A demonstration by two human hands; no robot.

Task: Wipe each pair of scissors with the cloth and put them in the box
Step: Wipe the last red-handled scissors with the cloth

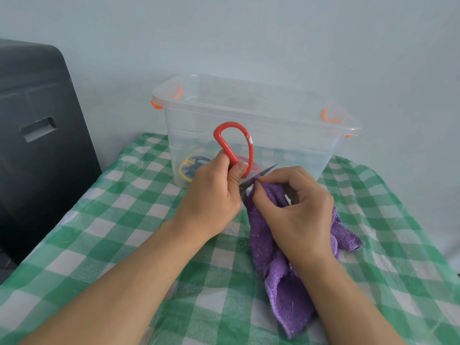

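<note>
A pale blue wall (273, 33) is filling the background, and a table under a green-and-white checked tablecloth (112, 245) is stretching across the near part of the scene; at far left a dark grey plastic object (37, 133) with a recessed handle slot is standing beside the table. Moving right, the left hand (211, 192) is curling round the lower part of a red looped scissor handle (232, 143), thumb pressing on it, holding the scissors upright over the cloth-covered table; their metal blades (267, 169) are pointing to the right. Behind the hands, a clear plastic box (249, 115) with orange clips is sitting open at the far side of the table; inside it, against the left near wall, yellow-handled scissors (185, 168) and other pairs are lying on the bottom. Further right, the right hand (296, 207) is pinching a purple cloth (281, 277) round the blades, fingers curled; the rest of the cloth is trailing down onto the tablecloth toward the near right.
</note>
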